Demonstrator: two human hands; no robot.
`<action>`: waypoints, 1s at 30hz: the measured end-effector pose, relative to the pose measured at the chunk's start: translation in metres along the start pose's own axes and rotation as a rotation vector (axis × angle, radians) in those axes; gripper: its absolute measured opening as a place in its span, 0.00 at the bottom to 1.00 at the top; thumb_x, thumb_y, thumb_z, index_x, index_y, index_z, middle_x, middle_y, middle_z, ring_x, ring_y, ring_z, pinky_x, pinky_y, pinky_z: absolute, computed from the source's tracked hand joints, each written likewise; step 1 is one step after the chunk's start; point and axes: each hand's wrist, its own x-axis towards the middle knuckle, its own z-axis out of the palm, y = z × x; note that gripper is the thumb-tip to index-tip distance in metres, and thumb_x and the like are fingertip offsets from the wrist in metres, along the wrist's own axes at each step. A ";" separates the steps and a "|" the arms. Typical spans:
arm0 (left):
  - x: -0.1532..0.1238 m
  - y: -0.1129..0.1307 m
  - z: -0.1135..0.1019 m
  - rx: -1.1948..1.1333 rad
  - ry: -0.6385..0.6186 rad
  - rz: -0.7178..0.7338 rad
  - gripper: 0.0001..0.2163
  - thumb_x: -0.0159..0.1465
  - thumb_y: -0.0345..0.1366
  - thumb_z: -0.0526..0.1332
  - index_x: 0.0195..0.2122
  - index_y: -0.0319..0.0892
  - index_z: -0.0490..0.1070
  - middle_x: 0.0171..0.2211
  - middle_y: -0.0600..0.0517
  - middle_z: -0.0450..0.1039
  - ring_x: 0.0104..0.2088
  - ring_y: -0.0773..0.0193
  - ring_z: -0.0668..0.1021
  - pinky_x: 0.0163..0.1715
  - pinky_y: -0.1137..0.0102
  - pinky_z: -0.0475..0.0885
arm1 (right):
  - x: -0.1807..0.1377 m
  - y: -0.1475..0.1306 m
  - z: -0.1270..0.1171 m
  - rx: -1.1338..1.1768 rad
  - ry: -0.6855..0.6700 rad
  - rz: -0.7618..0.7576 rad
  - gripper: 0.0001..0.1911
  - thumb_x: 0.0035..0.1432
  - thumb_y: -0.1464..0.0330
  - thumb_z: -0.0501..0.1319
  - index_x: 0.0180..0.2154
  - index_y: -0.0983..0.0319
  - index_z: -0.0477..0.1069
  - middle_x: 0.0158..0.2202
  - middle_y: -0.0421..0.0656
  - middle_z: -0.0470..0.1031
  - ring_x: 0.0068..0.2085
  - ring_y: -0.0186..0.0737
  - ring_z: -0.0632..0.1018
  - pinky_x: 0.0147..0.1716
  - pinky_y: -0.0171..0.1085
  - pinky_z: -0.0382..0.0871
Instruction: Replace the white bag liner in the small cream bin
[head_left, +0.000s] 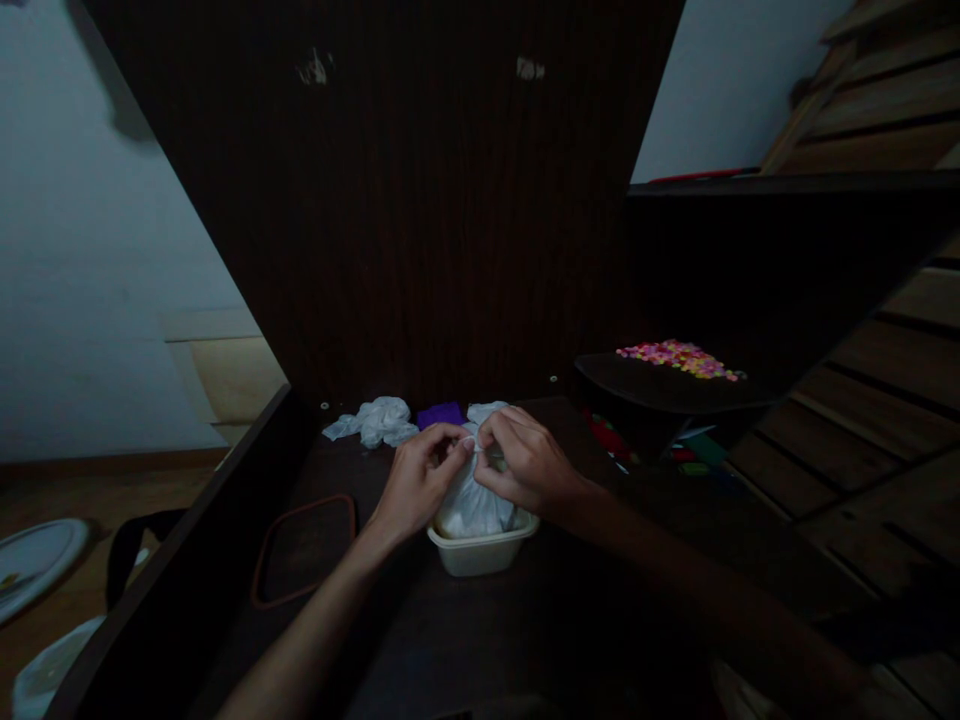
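A white plastic bag (pixel 478 508) sits bulging inside a cream-coloured tub (pixel 484 558) on the dark wooden surface. Its gathered top is pinched between the fingertips of my left hand (pixel 424 470). From the other side, my right hand (pixel 529 462) pinches the same top, thumb and forefinger pressed together. The two hands nearly meet above the tub. What fills the bag is hidden.
Behind the tub lie a crumpled white bag (pixel 381 422) and a purple piece (pixel 441 414). A brown rectangular frame (pixel 259 560) lies on the left. Colourful small pieces (pixel 679 357) cover part of a rounded shelf (pixel 637 388). A raised side board (pixel 187 540) borders the left.
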 end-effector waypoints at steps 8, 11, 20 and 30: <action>0.001 0.001 -0.003 -0.274 0.022 -0.006 0.17 0.63 0.39 0.66 0.50 0.44 0.65 0.32 0.53 0.75 0.32 0.63 0.76 0.33 0.69 0.69 | 0.000 0.004 -0.006 0.235 -0.080 0.040 0.14 0.50 0.78 0.57 0.33 0.56 0.54 0.30 0.39 0.65 0.32 0.40 0.69 0.32 0.38 0.65; 0.003 0.003 -0.003 -0.323 0.045 -0.022 0.16 0.61 0.39 0.67 0.46 0.43 0.64 0.32 0.53 0.75 0.32 0.64 0.76 0.34 0.69 0.69 | 0.001 0.004 -0.008 0.270 -0.105 0.042 0.16 0.51 0.79 0.56 0.32 0.56 0.51 0.30 0.39 0.65 0.32 0.40 0.70 0.33 0.39 0.65; 0.009 -0.005 -0.004 -0.482 0.057 -0.094 0.18 0.56 0.41 0.70 0.36 0.45 0.60 0.28 0.57 0.74 0.26 0.68 0.75 0.28 0.73 0.68 | 0.000 0.009 -0.014 0.395 -0.221 0.082 0.16 0.53 0.78 0.57 0.32 0.55 0.50 0.32 0.39 0.68 0.34 0.40 0.71 0.36 0.40 0.67; 0.008 0.004 0.002 -0.379 0.175 -0.080 0.16 0.54 0.35 0.68 0.33 0.46 0.57 0.21 0.62 0.68 0.21 0.71 0.68 0.24 0.75 0.62 | 0.007 -0.001 -0.022 0.281 -0.172 0.130 0.12 0.55 0.70 0.66 0.35 0.59 0.63 0.33 0.41 0.70 0.35 0.40 0.71 0.34 0.38 0.67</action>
